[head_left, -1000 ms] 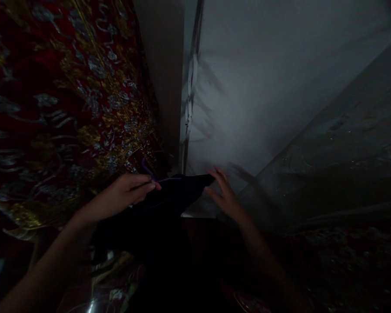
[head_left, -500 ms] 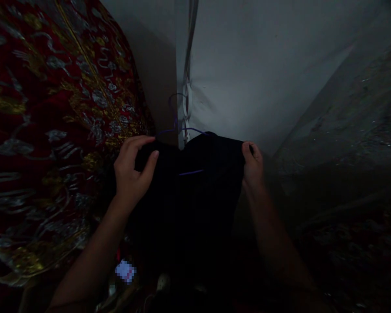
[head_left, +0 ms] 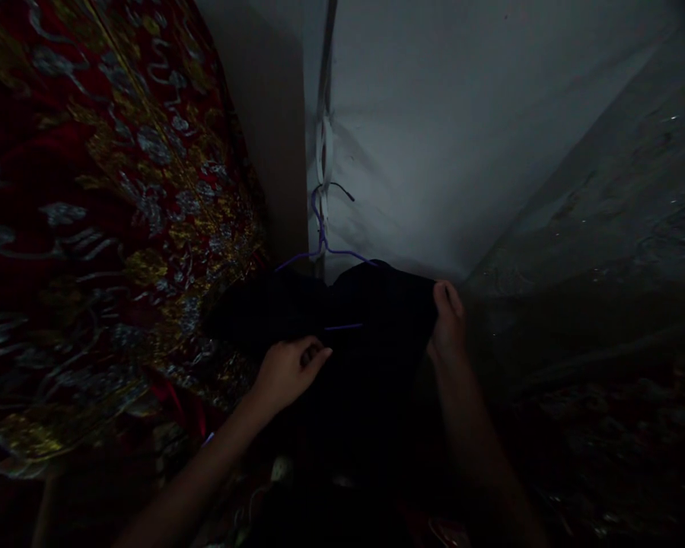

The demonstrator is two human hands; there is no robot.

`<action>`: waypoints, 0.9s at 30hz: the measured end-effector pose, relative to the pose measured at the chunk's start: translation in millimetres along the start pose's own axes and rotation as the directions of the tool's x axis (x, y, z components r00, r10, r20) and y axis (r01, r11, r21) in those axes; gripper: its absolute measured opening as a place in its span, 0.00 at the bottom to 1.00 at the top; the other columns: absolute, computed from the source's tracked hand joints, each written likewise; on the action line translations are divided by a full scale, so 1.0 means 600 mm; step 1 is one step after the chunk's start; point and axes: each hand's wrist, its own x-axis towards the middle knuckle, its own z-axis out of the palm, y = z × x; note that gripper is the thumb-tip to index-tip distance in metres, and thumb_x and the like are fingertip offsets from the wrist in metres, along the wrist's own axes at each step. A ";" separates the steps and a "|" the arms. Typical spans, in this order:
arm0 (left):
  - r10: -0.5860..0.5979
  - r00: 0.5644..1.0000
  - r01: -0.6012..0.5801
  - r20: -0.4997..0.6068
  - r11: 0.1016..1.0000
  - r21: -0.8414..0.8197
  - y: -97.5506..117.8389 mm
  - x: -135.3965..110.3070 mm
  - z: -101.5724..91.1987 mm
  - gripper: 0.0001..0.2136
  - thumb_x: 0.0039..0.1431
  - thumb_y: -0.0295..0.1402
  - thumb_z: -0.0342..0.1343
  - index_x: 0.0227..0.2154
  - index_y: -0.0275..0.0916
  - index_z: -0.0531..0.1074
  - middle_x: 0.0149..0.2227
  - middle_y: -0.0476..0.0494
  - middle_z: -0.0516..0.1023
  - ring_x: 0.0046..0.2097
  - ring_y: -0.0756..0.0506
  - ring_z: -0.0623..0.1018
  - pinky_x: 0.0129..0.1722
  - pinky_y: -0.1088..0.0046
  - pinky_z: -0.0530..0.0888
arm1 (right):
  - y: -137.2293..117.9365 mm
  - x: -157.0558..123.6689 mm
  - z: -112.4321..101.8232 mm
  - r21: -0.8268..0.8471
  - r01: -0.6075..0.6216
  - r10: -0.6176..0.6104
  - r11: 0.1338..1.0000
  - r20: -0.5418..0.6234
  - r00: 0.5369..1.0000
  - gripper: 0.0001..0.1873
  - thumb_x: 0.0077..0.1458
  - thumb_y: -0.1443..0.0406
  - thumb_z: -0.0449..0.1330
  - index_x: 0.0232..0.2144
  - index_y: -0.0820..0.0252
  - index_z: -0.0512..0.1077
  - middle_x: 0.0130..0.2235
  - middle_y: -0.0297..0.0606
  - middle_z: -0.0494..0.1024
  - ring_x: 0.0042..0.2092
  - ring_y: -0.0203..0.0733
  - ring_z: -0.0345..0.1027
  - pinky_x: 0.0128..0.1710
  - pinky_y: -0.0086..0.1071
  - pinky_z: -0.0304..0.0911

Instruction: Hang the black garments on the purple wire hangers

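Note:
A black garment [head_left: 371, 380] hangs on a purple hanger [head_left: 323, 240], its shoulders spread to both sides. The hanger's hook shows above the neckline, beside white rings [head_left: 323, 152] on the wall edge; whether it is hooked on anything cannot be made out. With fingers curled and thumb near the forefinger, my left hand [head_left: 288, 371] pinches the garment's front just below the neckline. At the garment's right shoulder, my right hand [head_left: 449, 316] is closed on the cloth. Darkness hides most of the garment's lower part.
Red fabric [head_left: 91, 251] with gold and silver embroidery fills the left side. A pale wall [head_left: 422, 122] stands behind. To the right hangs a sheer, glittering covering [head_left: 594, 251]. Dim items lie low down, too dark to name.
My left hand has left the garment's left shoulder and moved right and down to its front. The hanger and garment sit lower in view, and the hook has turned to the right.

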 end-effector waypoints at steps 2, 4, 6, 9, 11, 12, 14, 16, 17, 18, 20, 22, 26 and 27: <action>-0.121 0.993 0.120 0.004 0.992 0.029 -0.007 0.011 0.025 0.18 0.62 0.50 0.54 0.32 0.42 0.80 0.30 0.42 0.82 0.32 0.41 0.81 0.33 0.68 0.71 | 0.009 0.002 0.003 0.010 -0.036 0.036 0.999 -0.031 0.999 0.26 0.43 0.47 0.70 0.39 0.57 0.74 0.41 0.36 0.77 0.45 0.43 0.72 0.47 0.37 0.68; -0.159 0.984 0.158 -0.078 0.987 -0.018 -0.016 0.024 0.040 0.18 0.62 0.50 0.54 0.33 0.41 0.79 0.33 0.40 0.83 0.35 0.40 0.81 0.35 0.67 0.72 | 0.019 0.001 0.003 0.003 -0.045 0.045 0.999 -0.037 0.998 0.28 0.43 0.46 0.70 0.41 0.57 0.74 0.43 0.38 0.78 0.48 0.44 0.72 0.49 0.38 0.68; -0.133 0.969 0.109 -0.207 0.986 -0.124 -0.026 0.035 0.044 0.16 0.64 0.45 0.52 0.35 0.40 0.79 0.36 0.41 0.83 0.39 0.40 0.82 0.40 0.67 0.73 | 0.029 -0.003 0.000 -0.029 -0.031 0.031 0.999 0.001 1.000 0.27 0.46 0.45 0.68 0.41 0.57 0.74 0.44 0.39 0.78 0.49 0.45 0.72 0.50 0.39 0.68; -0.101 0.917 0.013 -0.387 0.975 -0.223 -0.040 0.040 0.034 0.13 0.65 0.38 0.49 0.31 0.41 0.76 0.36 0.44 0.82 0.43 0.43 0.80 0.47 0.68 0.72 | 0.041 -0.009 -0.008 -0.093 0.000 0.009 0.996 0.103 0.995 0.24 0.51 0.45 0.64 0.41 0.58 0.74 0.44 0.41 0.78 0.48 0.46 0.72 0.48 0.39 0.69; -0.125 0.875 0.023 -0.467 0.975 -0.219 -0.049 0.039 0.028 0.12 0.64 0.39 0.51 0.30 0.40 0.74 0.35 0.45 0.80 0.42 0.44 0.79 0.48 0.68 0.71 | 0.047 -0.013 -0.013 -0.110 0.008 0.007 0.994 0.137 0.991 0.24 0.53 0.45 0.63 0.40 0.58 0.73 0.42 0.40 0.78 0.46 0.45 0.72 0.47 0.39 0.69; -0.144 0.864 0.046 -0.483 0.977 -0.209 -0.054 0.038 0.028 0.11 0.63 0.41 0.53 0.30 0.40 0.73 0.35 0.45 0.79 0.42 0.44 0.78 0.47 0.68 0.72 | 0.049 -0.015 -0.014 -0.112 0.008 0.008 0.994 0.143 0.990 0.24 0.52 0.45 0.63 0.39 0.58 0.73 0.41 0.39 0.78 0.45 0.45 0.72 0.47 0.39 0.69; -0.188 0.849 0.110 -0.493 0.977 -0.183 -0.065 0.040 0.036 0.14 0.58 0.46 0.59 0.34 0.40 0.72 0.36 0.44 0.79 0.41 0.43 0.78 0.45 0.68 0.72 | 0.053 -0.017 -0.014 -0.111 0.003 0.013 0.994 0.137 0.991 0.25 0.51 0.44 0.64 0.39 0.59 0.73 0.40 0.38 0.78 0.45 0.44 0.72 0.48 0.40 0.68; -0.216 0.825 0.160 -0.522 0.975 -0.151 -0.076 0.047 0.050 0.18 0.53 0.48 0.63 0.37 0.39 0.72 0.37 0.42 0.78 0.41 0.42 0.78 0.44 0.67 0.72 | 0.054 -0.020 -0.012 -0.096 -0.009 0.021 0.995 0.125 0.992 0.26 0.50 0.44 0.65 0.39 0.59 0.74 0.40 0.38 0.77 0.45 0.44 0.72 0.50 0.40 0.68; -0.221 0.804 0.172 -0.553 0.975 -0.139 -0.080 0.052 0.058 0.19 0.53 0.48 0.64 0.37 0.38 0.72 0.37 0.41 0.78 0.41 0.41 0.78 0.44 0.66 0.73 | 0.054 -0.021 -0.010 -0.082 -0.020 0.030 0.996 0.122 0.992 0.26 0.50 0.45 0.65 0.40 0.59 0.74 0.40 0.38 0.77 0.45 0.44 0.72 0.50 0.40 0.67; -0.219 0.780 0.172 -0.586 0.976 -0.137 -0.084 0.057 0.066 0.18 0.54 0.48 0.63 0.37 0.38 0.72 0.37 0.41 0.78 0.42 0.41 0.78 0.45 0.66 0.72 | 0.053 -0.022 -0.008 -0.069 -0.035 0.043 0.997 0.126 0.991 0.26 0.50 0.45 0.65 0.40 0.59 0.74 0.40 0.38 0.77 0.45 0.44 0.72 0.50 0.40 0.67; -0.222 0.737 0.133 -0.639 0.974 -0.186 -0.087 0.066 0.077 0.15 0.59 0.45 0.59 0.39 0.38 0.72 0.39 0.40 0.78 0.43 0.42 0.78 0.47 0.66 0.72 | 0.048 -0.024 -0.006 -0.061 -0.060 0.067 0.996 0.129 0.989 0.26 0.50 0.45 0.65 0.40 0.59 0.73 0.41 0.39 0.77 0.46 0.44 0.72 0.50 0.40 0.67; -0.258 0.721 0.069 -0.643 0.950 -0.304 -0.086 0.067 0.085 0.14 0.62 0.43 0.55 0.42 0.37 0.72 0.41 0.40 0.78 0.46 0.43 0.77 0.49 0.67 0.72 | 0.045 -0.026 -0.006 -0.107 -0.046 0.060 0.993 0.122 0.991 0.25 0.52 0.45 0.64 0.41 0.59 0.73 0.43 0.40 0.77 0.47 0.45 0.71 0.51 0.40 0.66; -0.409 0.731 0.044 -0.547 0.828 -0.559 -0.089 0.043 0.095 0.16 0.62 0.45 0.54 0.43 0.38 0.73 0.44 0.41 0.79 0.50 0.41 0.77 0.54 0.67 0.71 | 0.056 -0.045 -0.023 -0.252 0.196 -0.192 0.948 0.039 0.981 0.23 0.54 0.51 0.63 0.47 0.58 0.71 0.49 0.42 0.75 0.52 0.46 0.69 0.54 0.41 0.62; -0.459 0.726 0.064 -0.512 0.787 -0.613 -0.093 0.033 0.097 0.16 0.62 0.46 0.55 0.43 0.38 0.74 0.45 0.40 0.79 0.51 0.41 0.76 0.54 0.66 0.71 | 0.067 -0.058 -0.029 -0.290 0.245 -0.258 0.925 -0.005 0.966 0.23 0.55 0.52 0.62 0.49 0.57 0.69 0.51 0.42 0.73 0.53 0.46 0.68 0.55 0.41 0.62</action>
